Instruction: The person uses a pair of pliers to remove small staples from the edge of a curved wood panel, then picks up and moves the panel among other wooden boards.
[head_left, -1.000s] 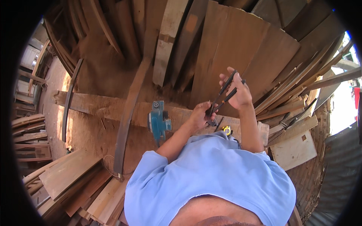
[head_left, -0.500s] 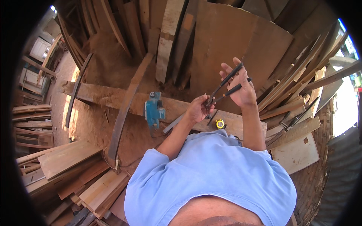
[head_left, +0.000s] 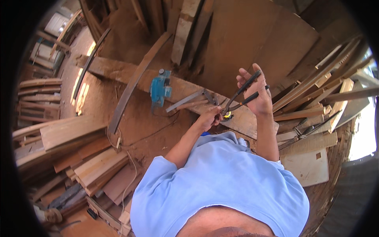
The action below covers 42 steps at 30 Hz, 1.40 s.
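My left hand (head_left: 210, 118) is closed round the jaw end of a pair of pincers (head_left: 235, 96), held over the plank bench. Their two black-gripped handles spread apart toward my right hand (head_left: 257, 94). That hand has its palm turned up and its fingers spread, with the handles lying across the palm and fingers. A yellow and black tape measure (head_left: 227, 116) shows partly behind the pincers and my left hand. On the plank bench (head_left: 252, 125), a metal square (head_left: 185, 101) lies left of my left hand. Farther left sits a blue electric planer (head_left: 158, 90).
A curved wooden piece (head_left: 136, 81) crosses the bench left of the planer; a thinner dark curved strip (head_left: 90, 63) lies beyond. Stacked boards (head_left: 100, 166) fill the lower left, with a pale cord (head_left: 135, 168) beside them. Large panels (head_left: 252, 39) lean behind, and timber offcuts (head_left: 304, 112) lie right.
The view has shifted, so the bench and planer appear higher. The tape measure, fully visible before, is now partly covered. More of the metal square shows. My hands keep nearly the same pose.
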Each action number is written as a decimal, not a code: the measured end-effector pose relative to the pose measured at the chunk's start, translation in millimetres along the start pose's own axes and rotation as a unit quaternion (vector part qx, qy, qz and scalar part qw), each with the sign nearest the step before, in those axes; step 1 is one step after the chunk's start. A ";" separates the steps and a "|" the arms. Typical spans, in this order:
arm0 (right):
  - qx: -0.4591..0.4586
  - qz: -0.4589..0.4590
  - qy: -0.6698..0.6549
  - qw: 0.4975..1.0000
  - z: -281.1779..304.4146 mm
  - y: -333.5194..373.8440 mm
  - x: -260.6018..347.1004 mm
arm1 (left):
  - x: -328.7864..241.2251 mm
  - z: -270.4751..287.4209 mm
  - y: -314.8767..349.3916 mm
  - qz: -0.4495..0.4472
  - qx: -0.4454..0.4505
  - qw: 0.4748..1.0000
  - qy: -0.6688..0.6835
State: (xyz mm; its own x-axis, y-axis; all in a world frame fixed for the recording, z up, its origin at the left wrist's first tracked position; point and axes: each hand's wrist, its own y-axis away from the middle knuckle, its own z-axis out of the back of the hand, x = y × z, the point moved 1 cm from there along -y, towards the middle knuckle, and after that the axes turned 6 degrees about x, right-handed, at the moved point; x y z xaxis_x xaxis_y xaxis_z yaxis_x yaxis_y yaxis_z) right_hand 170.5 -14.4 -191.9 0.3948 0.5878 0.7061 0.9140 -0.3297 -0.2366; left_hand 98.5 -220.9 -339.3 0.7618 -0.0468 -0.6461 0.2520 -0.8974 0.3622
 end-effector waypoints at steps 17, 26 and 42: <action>-0.185 -0.230 0.246 0.923 23.3 -46.8 -188.1 | -16.8 77.8 175.2 -0.178 -0.203 0.963 -0.014; -0.120 -0.242 0.692 0.670 53.5 -68.1 -262.1 | -30.5 161.4 274.9 -0.173 -0.252 0.951 0.052; -0.176 -0.401 0.746 0.502 186.9 68.8 -184.4 | -20.3 204.2 244.7 -0.129 -0.284 0.919 0.241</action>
State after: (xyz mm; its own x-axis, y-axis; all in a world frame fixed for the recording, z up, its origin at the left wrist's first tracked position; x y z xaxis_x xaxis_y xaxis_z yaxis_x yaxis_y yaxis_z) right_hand 178.2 -7.3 -463.2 -0.8359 -0.4855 0.2560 0.5465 -0.6930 0.4702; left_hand 22.9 -529.2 -374.7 0.7747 0.4582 -0.4358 0.6275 -0.4714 0.6198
